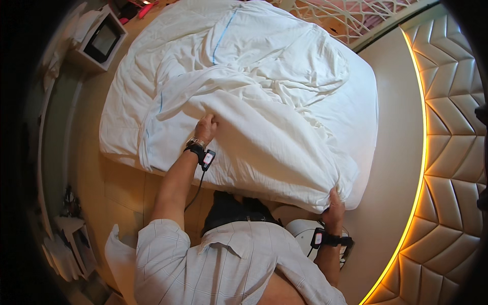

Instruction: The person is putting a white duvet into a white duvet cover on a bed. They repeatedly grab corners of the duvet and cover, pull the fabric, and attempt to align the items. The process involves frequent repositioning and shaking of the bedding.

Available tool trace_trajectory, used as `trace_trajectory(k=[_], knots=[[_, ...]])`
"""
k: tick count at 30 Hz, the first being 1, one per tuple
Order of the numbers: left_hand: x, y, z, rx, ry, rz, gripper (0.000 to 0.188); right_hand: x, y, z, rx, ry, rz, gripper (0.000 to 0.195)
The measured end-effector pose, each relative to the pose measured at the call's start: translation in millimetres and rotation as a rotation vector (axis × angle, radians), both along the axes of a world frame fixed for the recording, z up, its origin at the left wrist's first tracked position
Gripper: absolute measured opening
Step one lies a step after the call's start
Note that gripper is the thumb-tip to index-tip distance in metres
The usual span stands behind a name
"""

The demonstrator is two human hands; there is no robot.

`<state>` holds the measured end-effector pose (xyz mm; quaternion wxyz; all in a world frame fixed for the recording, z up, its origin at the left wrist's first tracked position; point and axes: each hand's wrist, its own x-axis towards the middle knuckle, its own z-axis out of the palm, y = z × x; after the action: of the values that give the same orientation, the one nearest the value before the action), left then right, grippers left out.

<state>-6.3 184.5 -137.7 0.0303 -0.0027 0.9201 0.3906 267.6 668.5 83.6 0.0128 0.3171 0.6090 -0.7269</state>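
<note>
A crumpled white duvet cover or sheet [244,110] lies over a bed, bunched towards its middle, with thin blue stripes on parts of it. My left hand [207,127] is closed on the fabric near the middle of the bed's near side. At the near right corner, my right hand [335,207] grips a gathered edge of the same cloth, its fingertips partly hidden in the folds. Between my hands the cloth stretches in long folds. The mattress [358,110], in a smooth white cover, shows at the right.
A padded, zigzag-stitched headboard panel [453,152] with a glowing light strip stands at the right. A white round-topped object [301,230] sits beneath my right side. A box-shaped cabinet [95,42] is at the upper left, and a white lattice screen [343,17] stands beyond the bed.
</note>
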Motion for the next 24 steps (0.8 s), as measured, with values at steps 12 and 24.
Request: trace_trajectory(k=[12,24], knots=[[89,-38,-57,-0.022,-0.143,0.409,0.02,7,-35,2,-0.371,0.004,-0.281,0.057],[181,-21,-64,1.58,-0.664,0.892,0.079,-13,-33,50,-0.405,-0.07,-0.079,0.062]])
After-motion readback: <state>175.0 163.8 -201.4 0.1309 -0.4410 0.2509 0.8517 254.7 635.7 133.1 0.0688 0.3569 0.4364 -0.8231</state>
